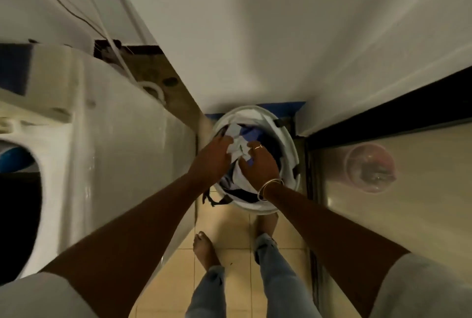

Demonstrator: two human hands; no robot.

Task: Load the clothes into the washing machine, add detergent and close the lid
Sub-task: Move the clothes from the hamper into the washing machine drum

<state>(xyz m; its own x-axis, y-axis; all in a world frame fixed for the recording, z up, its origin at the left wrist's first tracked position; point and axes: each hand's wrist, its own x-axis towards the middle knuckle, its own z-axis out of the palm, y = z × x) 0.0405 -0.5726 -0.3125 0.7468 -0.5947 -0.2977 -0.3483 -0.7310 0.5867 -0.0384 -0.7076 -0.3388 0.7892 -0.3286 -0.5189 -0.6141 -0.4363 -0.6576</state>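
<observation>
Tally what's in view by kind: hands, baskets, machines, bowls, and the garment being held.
Hands: 2 (left hand, right hand)
Laundry basket: 1
Washing machine: 1
Plastic bowl: 1
White garment gripped by both hands: 1
Total: 6

- both arms stretched forward and down
- left hand (pixel 213 155): fingers curled, gripping white garment (pixel 238 142)
- right hand (pixel 259 164): gripping same garment, just beside left hand

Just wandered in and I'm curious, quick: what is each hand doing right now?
Left hand: fingers curled on the crumpled white cloth garment in the round white laundry basket.
Right hand: grips the same garment.
</observation>
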